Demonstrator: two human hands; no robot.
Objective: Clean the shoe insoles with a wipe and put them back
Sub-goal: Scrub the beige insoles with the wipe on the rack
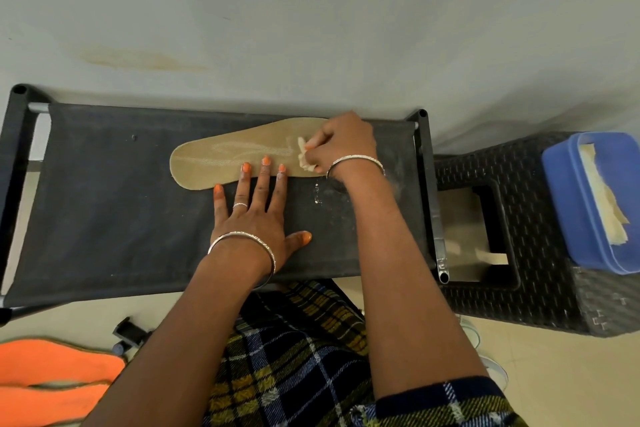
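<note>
A tan insole (221, 158) lies flat on the black fabric shelf (114, 211), its long side running left to right. My left hand (254, 215) lies flat and spread on the shelf, its fingertips pressing the insole's near edge. My right hand (341, 144) sits over the insole's right end and grips a crumpled pale wipe (304, 158) against it. Two orange insoles (52, 381) lie on the floor at the lower left.
A dark woven stool (540, 288) stands to the right of the shelf. On it sits a blue tub (571, 215) with a pale wipe (604, 211) lying across its lid. A white wall rises behind the shelf. My plaid clothing fills the bottom middle.
</note>
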